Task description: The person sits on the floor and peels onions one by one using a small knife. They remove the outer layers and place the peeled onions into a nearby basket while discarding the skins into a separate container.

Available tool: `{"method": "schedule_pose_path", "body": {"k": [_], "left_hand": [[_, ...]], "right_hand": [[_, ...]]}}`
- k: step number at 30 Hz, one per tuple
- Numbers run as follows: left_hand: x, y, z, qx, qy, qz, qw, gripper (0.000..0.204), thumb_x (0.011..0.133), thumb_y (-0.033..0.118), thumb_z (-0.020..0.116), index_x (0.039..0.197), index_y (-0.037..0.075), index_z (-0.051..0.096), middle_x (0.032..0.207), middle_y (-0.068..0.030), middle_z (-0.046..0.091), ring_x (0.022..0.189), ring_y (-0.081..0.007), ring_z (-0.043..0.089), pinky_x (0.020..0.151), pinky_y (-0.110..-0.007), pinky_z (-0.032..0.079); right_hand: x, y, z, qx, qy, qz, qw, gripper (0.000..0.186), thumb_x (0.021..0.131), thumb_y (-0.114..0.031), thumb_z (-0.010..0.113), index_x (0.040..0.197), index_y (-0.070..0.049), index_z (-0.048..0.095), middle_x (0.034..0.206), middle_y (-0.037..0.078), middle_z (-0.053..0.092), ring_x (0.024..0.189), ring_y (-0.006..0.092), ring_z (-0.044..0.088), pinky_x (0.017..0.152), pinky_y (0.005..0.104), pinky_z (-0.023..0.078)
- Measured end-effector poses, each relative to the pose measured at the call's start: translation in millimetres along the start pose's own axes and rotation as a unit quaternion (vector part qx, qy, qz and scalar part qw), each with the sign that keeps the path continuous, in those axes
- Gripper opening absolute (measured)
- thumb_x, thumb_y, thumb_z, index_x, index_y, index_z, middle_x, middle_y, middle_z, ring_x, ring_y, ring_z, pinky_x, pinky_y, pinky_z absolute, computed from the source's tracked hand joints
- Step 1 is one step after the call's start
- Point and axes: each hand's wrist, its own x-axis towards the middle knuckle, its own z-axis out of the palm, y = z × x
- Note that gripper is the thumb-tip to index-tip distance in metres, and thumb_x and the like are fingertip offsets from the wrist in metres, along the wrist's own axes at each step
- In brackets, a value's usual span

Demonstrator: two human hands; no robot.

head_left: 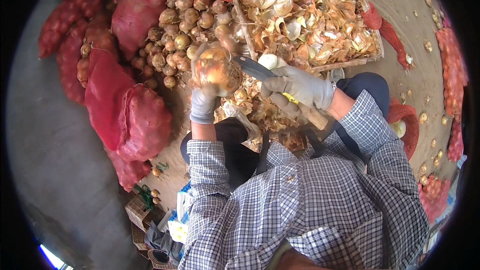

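In a grey glove, my left hand point(205, 101) is closed around a large brown-skinned onion point(217, 71), its outline smeared by motion. My right hand point(300, 87), also gloved, grips a knife whose dark blade point(254, 68) points left, with its tip close to the onion. The knife's pale wooden handle point(314, 117) sticks out below the palm. A white, smooth piece, perhaps a peeled onion point(268, 61), shows by the right thumb; whether the hand touches it I cannot tell. Loose onion skins point(267, 115) lie beneath both hands.
Ahead stands a crate point(350, 63) heaped with onion skins. A pile of unpeeled onions point(175, 40) lies to its left, beside full red mesh sacks point(145, 120). An orange net point(405, 130) rests by my right knee. More sacks point(450, 75) and scattered onions line the right side.
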Motion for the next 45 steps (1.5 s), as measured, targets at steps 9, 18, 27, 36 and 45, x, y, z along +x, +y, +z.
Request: {"method": "schedule_pose_path", "body": {"k": [9,18,27,36,45], "left_hand": [[-4,3,-1,-0.193,-0.039,-0.116,0.973,0.123,0.064,0.045,0.093,0.155,0.007,0.02,0.144,-0.0128,0.047,0.124,-0.029,0.056,0.102,-0.046,0.052],[13,-12,29,0.387,0.051,0.235,0.89,0.088,0.076,0.001,0.067,0.15,0.006,0.019,0.142,-0.0187,0.045,0.127,-0.0279,0.051,0.108,-0.041,0.045],[-2,-10,3,-0.118,-0.005,-0.097,0.988,0.12,0.065,0.059,0.087,0.154,0.008,0.023,0.144,-0.0105,0.046,0.129,-0.0271,0.051,0.108,-0.045,0.046],[4,-11,23,0.05,0.018,0.034,0.998,0.126,0.063,0.057,0.089,0.154,0.007,0.018,0.141,-0.0152,0.046,0.127,-0.0299,0.052,0.108,-0.044,0.046],[6,-14,39,0.043,0.019,0.077,0.996,0.135,0.052,0.048,0.097,0.154,0.015,0.015,0.145,-0.0144,0.042,0.132,-0.031,0.048,0.109,-0.046,0.044]], "right_hand": [[-8,-8,-7,-0.026,-0.091,-0.026,0.995,0.043,0.096,-0.044,0.064,0.095,-0.001,0.061,0.054,-0.002,0.05,0.037,0.0073,0.044,0.033,0.0233,0.033],[12,26,-13,0.048,-0.072,-0.055,0.995,0.038,0.099,-0.041,0.061,0.095,-0.003,0.062,0.055,-0.004,0.049,0.039,0.0068,0.043,0.034,0.0234,0.033],[-7,-2,-5,0.003,-0.049,-0.032,0.998,0.043,0.098,-0.044,0.062,0.095,-0.002,0.062,0.055,-0.001,0.051,0.04,0.008,0.046,0.035,0.0236,0.035],[-11,-3,-19,-0.041,-0.067,-0.11,0.991,0.04,0.099,-0.04,0.062,0.098,0.0,0.061,0.057,-0.002,0.052,0.04,0.0068,0.047,0.034,0.0222,0.035],[-26,-12,-9,0.006,-0.017,-0.024,1.0,0.037,0.101,-0.035,0.059,0.099,0.002,0.06,0.057,-0.003,0.048,0.04,0.0061,0.042,0.034,0.0233,0.031]]}}
